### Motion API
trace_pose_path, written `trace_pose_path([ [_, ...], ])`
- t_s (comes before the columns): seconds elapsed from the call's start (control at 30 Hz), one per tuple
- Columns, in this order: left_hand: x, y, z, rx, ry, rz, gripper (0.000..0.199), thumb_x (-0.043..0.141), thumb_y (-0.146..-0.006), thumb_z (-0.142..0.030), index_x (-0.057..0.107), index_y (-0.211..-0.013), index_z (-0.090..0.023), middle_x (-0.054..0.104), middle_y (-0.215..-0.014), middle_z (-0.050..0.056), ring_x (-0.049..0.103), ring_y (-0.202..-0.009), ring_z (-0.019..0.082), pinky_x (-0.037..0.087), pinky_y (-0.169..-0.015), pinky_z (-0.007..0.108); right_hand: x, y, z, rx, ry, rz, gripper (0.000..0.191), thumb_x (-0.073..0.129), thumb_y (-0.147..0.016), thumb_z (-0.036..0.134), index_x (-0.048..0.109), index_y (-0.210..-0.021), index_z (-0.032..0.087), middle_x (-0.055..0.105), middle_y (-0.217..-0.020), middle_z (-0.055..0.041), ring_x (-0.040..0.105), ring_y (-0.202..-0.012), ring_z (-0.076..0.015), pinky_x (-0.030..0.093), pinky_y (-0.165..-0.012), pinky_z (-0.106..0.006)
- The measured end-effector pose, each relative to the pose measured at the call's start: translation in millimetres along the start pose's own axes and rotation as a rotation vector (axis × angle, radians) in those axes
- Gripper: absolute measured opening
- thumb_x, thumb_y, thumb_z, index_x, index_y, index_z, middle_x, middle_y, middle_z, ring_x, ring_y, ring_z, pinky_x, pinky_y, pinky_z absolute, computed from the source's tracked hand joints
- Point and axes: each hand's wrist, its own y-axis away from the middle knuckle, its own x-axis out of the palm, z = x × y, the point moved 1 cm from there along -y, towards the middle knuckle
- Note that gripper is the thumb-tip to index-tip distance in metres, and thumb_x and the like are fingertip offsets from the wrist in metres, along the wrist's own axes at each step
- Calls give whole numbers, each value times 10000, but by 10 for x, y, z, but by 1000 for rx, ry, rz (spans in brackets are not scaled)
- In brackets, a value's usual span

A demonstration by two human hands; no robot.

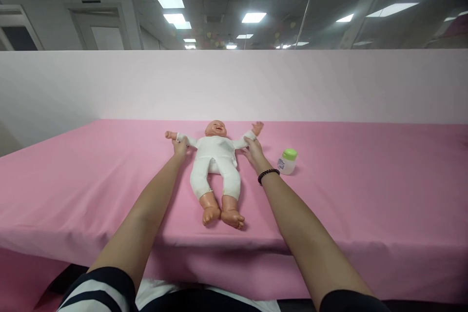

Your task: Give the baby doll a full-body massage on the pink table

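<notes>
A baby doll (216, 156) with a white cloth body lies on its back, head away from me and bare feet toward me. Both its arms are spread out to the sides. My left hand (180, 147) is closed round the doll's arm on the left, near the wrist. On the other side my right hand (254, 151) grips the doll's right-hand sleeve, thumb on top and fingers underneath. A dark coiled band circles my right wrist. Just right of that wrist stands a small clear jar (287, 162) with a green lid, apart from my hand.
Pink cloth (351, 185) covers the table, hanging over its front edge near my body. A low white partition (234, 85) rises along the back. Behind it are glass panels, ceiling lights and a door (98, 29).
</notes>
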Motion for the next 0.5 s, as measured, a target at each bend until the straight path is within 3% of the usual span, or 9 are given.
trace_pose_path([
  [0.1,-27,-31,27,-39,-4,-72,521,712,-805,-238,459,-1260,-222,630,-919,50,665,-939,236,511,-740,319,-79,-78,-34,58,-15,-107,296,679,-745,299,514,-991,290,646,-947,1,665,-890,-192,585,-667,-299],
  [0.2,16,9,18,8,18,-18,599,719,-790,-222,434,-1315,-264,641,-1000,47,665,-964,214,520,-753,300,-75,-47,3,-5,5,-65,391,729,-697,265,528,-1030,305,657,-1012,10,665,-916,-196,585,-683,-312],
  [0.3,85,97,-22,107,-4,227,583,755,-696,-151,560,-1237,-250,672,-1023,48,657,-962,209,518,-794,304,22,77,84,-133,101,157,467,782,-602,182,633,-1032,285,696,-1035,8,658,-967,-204,573,-780,-319],
  [0.4,122,198,-57,134,-56,475,502,801,-557,-89,707,-1041,-182,714,-1025,73,648,-1006,246,507,-862,335,133,247,141,-196,335,453,356,787,-602,158,734,-947,225,736,-1054,-37,650,-1038,-231,534,-912,-339],
  [0.5,128,237,-65,125,-68,583,473,816,-533,-95,744,-996,-167,727,-1065,81,644,-1040,266,498,-901,361,172,355,154,-179,452,536,292,772,-675,208,760,-967,210,744,-1078,-56,654,-1034,-235,524,-927,-353],
])
